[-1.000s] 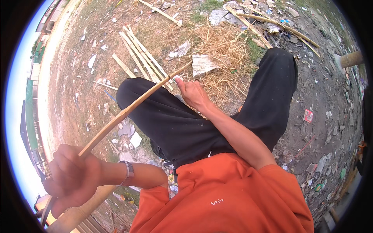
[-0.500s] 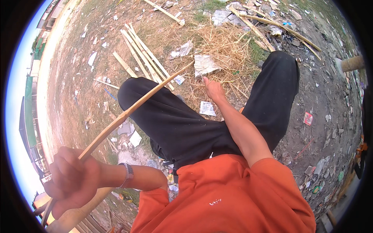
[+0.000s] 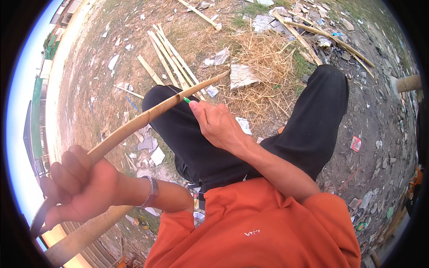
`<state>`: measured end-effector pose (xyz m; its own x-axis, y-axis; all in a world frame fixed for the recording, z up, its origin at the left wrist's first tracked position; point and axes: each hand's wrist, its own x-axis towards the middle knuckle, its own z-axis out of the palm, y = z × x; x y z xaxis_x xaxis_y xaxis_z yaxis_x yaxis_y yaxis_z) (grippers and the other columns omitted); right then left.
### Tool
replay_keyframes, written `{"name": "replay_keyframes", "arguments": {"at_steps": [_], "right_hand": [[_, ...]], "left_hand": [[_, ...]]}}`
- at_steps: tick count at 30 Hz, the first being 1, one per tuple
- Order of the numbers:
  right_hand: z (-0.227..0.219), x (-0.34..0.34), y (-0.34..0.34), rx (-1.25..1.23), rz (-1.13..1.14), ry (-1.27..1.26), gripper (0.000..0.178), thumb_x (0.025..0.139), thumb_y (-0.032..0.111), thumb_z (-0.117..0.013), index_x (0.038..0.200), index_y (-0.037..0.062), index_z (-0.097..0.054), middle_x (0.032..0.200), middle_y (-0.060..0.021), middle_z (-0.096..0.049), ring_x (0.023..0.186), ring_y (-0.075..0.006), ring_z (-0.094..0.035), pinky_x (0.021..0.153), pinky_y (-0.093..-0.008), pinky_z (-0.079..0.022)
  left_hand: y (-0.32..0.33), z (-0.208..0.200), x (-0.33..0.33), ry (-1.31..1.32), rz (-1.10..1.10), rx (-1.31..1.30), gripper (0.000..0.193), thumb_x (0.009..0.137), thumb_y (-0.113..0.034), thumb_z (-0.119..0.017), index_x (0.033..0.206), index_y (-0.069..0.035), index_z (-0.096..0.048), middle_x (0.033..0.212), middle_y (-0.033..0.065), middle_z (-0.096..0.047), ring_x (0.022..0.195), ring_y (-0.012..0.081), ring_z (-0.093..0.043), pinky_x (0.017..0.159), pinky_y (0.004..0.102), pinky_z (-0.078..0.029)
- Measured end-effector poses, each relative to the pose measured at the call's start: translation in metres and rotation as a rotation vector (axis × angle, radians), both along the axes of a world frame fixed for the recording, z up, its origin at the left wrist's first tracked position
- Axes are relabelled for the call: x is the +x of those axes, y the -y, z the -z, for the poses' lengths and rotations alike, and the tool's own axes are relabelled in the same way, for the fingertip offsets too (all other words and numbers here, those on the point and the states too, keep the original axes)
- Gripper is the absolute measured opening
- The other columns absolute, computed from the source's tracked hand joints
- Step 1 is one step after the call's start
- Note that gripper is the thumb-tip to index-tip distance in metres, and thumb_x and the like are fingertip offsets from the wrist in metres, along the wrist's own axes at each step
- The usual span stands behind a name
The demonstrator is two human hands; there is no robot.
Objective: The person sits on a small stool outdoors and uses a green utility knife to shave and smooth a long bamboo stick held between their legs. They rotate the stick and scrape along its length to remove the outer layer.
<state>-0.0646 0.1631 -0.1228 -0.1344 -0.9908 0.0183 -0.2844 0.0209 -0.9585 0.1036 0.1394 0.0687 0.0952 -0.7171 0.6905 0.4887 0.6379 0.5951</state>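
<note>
A long bamboo strip (image 3: 147, 117) slants across my left thigh, its far tip in front of my knees. My left hand (image 3: 87, 187) is wrapped round its near part at the lower left. My right hand (image 3: 223, 127) is closed on a knife with a green handle (image 3: 186, 100), most of which is hidden in the fist. The thin blade lies at the strip's edge, just above my left thigh; whether it cuts in I cannot tell.
Several split bamboo strips (image 3: 172, 58) lie beyond my left knee. Dry straw (image 3: 268, 67) and a pale flat block (image 3: 242, 77) are between my knees. Bamboo poles (image 3: 330, 33) rest at the far right. A thick bamboo pole (image 3: 91, 230) stretches beneath my left forearm. Litter covers the ground.
My right hand has come left and nearer from beside the pale block, bringing the knife to the bamboo strip. My left hand has turned the strip slightly and moved a little.
</note>
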Motion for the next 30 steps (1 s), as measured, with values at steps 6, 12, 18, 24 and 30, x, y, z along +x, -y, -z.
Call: {"name": "replay_keyframes", "arguments": {"at_steps": [6,12,18,24,30], "right_hand": [[0.030,-0.017,0.004,0.104,0.030,-0.025,0.048,0.101,0.032,-0.035,0.074,-0.0038,-0.053,0.062,-0.0281,-0.049,0.062,-0.0481,-0.049,0.060,-0.0508,-0.037],[0.058,-0.011,0.006,0.059,0.109,-0.074,0.051,0.101,0.034,-0.034,0.073,-0.0039,-0.054,0.061,-0.0281,-0.050,0.062,-0.0487,-0.049,0.060,-0.0515,-0.039],[0.034,-0.006,-0.002,0.004,0.047,-0.094,0.058,0.100,0.040,-0.032,0.077,-0.0028,-0.064,0.067,-0.0282,-0.060,0.067,-0.0480,-0.059,0.066,-0.0529,-0.048],[0.043,-0.019,0.004,0.090,0.046,-0.086,0.054,0.100,0.037,-0.033,0.077,-0.0030,-0.061,0.067,-0.0282,-0.057,0.067,-0.0480,-0.056,0.062,-0.0514,-0.045],[0.061,-0.031,0.011,0.243,0.040,-0.115,0.056,0.100,0.039,-0.034,0.081,-0.0039,-0.063,0.070,-0.0292,-0.060,0.074,-0.0484,-0.059,0.069,-0.0518,-0.048]], "left_hand": [[-0.007,-0.005,-0.016,0.049,-0.175,0.003,0.059,0.081,-0.069,-0.052,0.060,-0.019,-0.029,0.050,-0.0071,-0.018,0.047,0.0065,-0.011,0.048,0.0257,-0.011],[-0.006,-0.004,-0.017,0.031,-0.141,0.034,0.061,0.080,-0.072,-0.051,0.059,-0.019,-0.029,0.050,-0.0065,-0.016,0.048,0.0071,-0.011,0.048,0.0265,-0.010],[-0.006,0.001,-0.011,0.026,-0.126,0.015,0.062,0.079,-0.073,-0.051,0.058,-0.020,-0.029,0.050,-0.0066,-0.016,0.048,0.0073,-0.011,0.048,0.0264,-0.010],[-0.006,0.000,-0.007,0.035,-0.135,-0.007,0.062,0.079,-0.073,-0.051,0.057,-0.019,-0.029,0.049,-0.0066,-0.016,0.048,0.0072,-0.011,0.048,0.0264,-0.010],[0.000,-0.002,-0.010,-0.041,0.388,-0.085,0.062,0.079,-0.072,-0.052,0.056,-0.020,-0.028,0.048,-0.0074,-0.015,0.046,0.0065,-0.010,0.048,0.0257,-0.010]]}}
